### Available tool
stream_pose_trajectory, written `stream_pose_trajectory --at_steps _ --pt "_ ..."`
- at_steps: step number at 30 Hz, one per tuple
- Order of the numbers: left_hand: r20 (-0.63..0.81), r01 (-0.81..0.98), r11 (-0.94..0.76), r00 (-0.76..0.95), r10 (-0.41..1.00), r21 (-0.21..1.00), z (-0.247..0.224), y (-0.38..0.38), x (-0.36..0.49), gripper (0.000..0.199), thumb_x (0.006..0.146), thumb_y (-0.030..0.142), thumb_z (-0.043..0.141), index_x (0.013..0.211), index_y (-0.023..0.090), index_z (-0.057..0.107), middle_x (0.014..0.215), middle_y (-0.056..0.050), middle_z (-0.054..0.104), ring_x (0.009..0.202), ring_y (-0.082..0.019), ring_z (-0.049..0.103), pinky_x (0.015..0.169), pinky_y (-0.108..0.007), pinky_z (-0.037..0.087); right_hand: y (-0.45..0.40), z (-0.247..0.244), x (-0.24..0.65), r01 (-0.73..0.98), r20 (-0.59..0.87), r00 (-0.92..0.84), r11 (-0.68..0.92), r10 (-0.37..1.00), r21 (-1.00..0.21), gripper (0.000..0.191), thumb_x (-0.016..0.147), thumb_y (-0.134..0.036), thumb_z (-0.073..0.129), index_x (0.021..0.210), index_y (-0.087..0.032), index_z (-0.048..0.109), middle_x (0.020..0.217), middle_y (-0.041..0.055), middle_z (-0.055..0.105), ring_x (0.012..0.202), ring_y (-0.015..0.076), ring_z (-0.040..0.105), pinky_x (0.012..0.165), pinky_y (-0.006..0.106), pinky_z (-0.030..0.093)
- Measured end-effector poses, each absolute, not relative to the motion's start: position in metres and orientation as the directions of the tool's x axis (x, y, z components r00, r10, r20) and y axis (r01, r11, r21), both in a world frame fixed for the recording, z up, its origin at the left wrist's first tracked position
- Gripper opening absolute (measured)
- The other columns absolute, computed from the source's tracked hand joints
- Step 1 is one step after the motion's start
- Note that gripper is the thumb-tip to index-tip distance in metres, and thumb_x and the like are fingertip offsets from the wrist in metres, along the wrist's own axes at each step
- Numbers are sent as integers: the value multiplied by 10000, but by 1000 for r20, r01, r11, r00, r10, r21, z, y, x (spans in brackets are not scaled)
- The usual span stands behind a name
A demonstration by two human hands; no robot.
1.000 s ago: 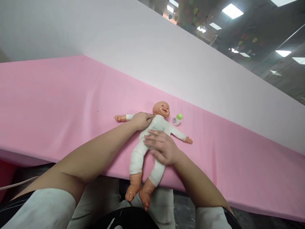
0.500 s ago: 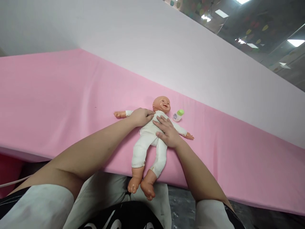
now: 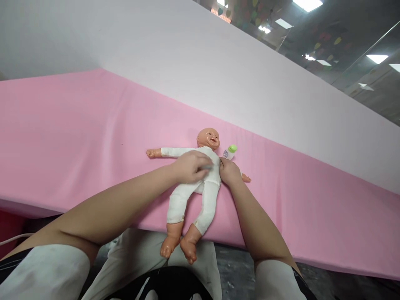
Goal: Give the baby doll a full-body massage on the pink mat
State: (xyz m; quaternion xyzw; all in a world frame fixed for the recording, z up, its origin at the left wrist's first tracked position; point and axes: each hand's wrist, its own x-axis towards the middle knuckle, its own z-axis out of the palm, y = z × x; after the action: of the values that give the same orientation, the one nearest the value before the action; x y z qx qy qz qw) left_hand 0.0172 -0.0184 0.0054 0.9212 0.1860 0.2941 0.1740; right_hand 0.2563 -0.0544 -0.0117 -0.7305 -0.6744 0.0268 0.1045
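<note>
A baby doll (image 3: 208, 160) with a white cloth body and bare plastic head, hands and feet lies face up, its feet over the near edge of the pink padded surface. My left hand (image 3: 191, 167) is over the doll's torso, its fingers bent and smeared by motion; whether it touches the cloth is unclear. At the doll's side, below its armpit, my right hand (image 3: 230, 171) is closed with the fingertips gripping the body's edge. It covers most of the doll's arm there. A small white bottle with a green cap (image 3: 230, 151) lies just beyond my right hand.
The pink padded surface (image 3: 71, 137) stretches to both sides and meets a white wall (image 3: 150, 54) at the back. Glass panels (image 3: 325, 46) reflecting ceiling lights rise above the wall. My legs (image 3: 140, 254) are against the near edge.
Both hands lay flatter on the doll's chest before. My left hand has moved down over the torso, uncovering the doll's arm; my right hand has shifted outward and closed at the doll's side.
</note>
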Motion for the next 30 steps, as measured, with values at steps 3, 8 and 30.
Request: stream_pose_trajectory --at_steps 3,8,30 --pt "418 -33 -860 883 213 509 11 -42 23 388 1009 404 478 1229 279 772 1270 -70 781 1237 -250 699 1163 -390 484 -53 -12 257 983 98 90 -73 991 -169 388 1048 -261 365 1189 -233 724 1163 120 781 1021 299 719 842 388 521" --pt "273 44 -889 944 186 456 7 -45 33 306 1003 414 561 1204 318 771 1423 -33 716 1508 -301 497 1337 -572 158 -53 -11 260 972 93 57 -34 994 -234 368 1038 -282 389 1132 -256 744 1115 81 785 977 264 704 801 342 495" --pt "272 704 -541 469 840 460 -24 43 6 440 998 286 398 1256 265 754 1237 -29 797 1130 -258 735 966 -372 561 -66 -15 240 713 508 -258 517 822 -474 439 1005 -403 547 1375 -205 674 1435 123 694 1408 279 598 1220 486 455"
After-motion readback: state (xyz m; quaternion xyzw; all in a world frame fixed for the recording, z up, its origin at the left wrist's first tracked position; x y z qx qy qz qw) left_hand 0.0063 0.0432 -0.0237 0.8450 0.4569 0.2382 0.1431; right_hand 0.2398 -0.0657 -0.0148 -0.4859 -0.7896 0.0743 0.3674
